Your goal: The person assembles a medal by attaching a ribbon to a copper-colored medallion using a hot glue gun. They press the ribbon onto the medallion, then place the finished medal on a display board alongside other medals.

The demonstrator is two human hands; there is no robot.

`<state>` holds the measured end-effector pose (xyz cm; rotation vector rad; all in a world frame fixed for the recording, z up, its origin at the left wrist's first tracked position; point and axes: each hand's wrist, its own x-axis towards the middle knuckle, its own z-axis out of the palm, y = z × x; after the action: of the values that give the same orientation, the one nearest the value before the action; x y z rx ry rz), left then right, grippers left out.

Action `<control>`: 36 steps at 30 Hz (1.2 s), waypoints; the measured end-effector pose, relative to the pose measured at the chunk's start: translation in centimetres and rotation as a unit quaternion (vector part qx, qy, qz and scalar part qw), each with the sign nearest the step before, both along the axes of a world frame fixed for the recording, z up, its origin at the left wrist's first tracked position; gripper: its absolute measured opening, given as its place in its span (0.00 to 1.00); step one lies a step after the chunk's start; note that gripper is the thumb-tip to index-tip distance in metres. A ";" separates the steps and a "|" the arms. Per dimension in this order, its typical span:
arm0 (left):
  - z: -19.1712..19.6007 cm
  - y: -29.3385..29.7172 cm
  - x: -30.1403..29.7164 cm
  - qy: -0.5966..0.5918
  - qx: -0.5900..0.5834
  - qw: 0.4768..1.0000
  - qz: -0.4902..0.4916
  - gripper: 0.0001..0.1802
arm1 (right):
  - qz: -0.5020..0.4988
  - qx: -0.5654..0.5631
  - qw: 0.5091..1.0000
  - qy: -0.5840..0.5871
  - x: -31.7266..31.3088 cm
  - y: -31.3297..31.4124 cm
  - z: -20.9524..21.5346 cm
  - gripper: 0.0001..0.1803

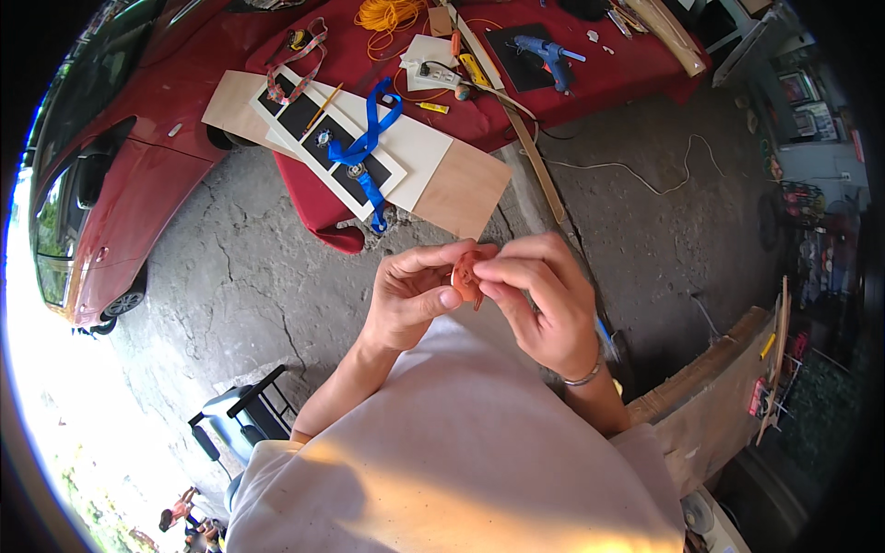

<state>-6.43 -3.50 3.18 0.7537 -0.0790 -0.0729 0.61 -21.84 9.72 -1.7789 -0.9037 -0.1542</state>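
Red-clothed surface (636, 60) is lying ahead; small orange piece (465, 273) is being held midair, short of the surface's near edge. Left hand (410, 288) is pinching its left side, thumb nearly closed to fingers. Right hand (551, 300), equally near, is meeting its right face, fingertips bunching. Long axis seems to be pointing surfaceward.

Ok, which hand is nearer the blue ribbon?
Left. The left hand, holding the small orange piece, is below the blue ribbon and slightly to its right in the picture; the right hand is farther right.
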 end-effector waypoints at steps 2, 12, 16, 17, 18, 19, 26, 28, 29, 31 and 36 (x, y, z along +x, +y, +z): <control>0.3 0.5 -0.4 0.003 0.012 1.000 -0.003 0.27 | -0.042 0.012 0.999 0.012 -0.7 1.3 -0.4 0.12; 0.5 2.7 -3.1 -0.015 0.127 0.991 0.028 0.27 | -0.028 -0.012 0.998 0.051 -3.6 3.5 -0.6 0.10; 0.5 3.4 -3.7 -0.022 0.108 0.994 0.024 0.26 | -0.035 -0.008 0.998 0.044 -4.7 4.3 -0.6 0.10; 0.7 3.5 -3.8 -0.024 0.096 0.995 0.024 0.25 | -0.043 0.003 0.998 0.046 -5.0 4.6 -0.4 0.10; 0.8 3.6 -3.9 -0.014 0.076 0.997 0.024 0.25 | -0.049 0.017 0.998 0.045 -5.3 4.8 -0.3 0.10; 1.0 3.7 -3.9 -0.008 0.054 0.998 0.023 0.25 | -0.053 0.007 0.998 0.039 -5.6 5.0 0.0 0.10; 1.3 5.8 -4.2 -0.098 0.198 0.974 0.050 0.28 | -0.085 -0.083 0.992 0.044 -7.6 5.9 2.4 0.10; 1.2 6.4 -4.5 -0.105 0.233 0.966 0.038 0.26 | -0.087 -0.099 0.990 0.047 -7.8 6.2 2.8 0.10; 1.2 6.7 -4.7 -0.109 0.249 0.962 0.034 0.26 | -0.086 -0.107 0.990 0.043 -7.9 6.3 3.0 0.10; 1.3 7.1 -4.9 -0.110 0.261 0.958 0.034 0.25 | -0.081 -0.124 0.989 0.030 -8.0 6.7 3.2 0.10; 1.4 7.7 -5.1 -0.134 0.279 0.949 0.050 0.25 | -0.077 -0.157 0.985 0.017 -8.5 7.6 3.5 0.11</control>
<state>-11.56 4.21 4.53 1.3315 -0.2874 0.1117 -7.84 -14.24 13.27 -2.1383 -0.7978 -0.0827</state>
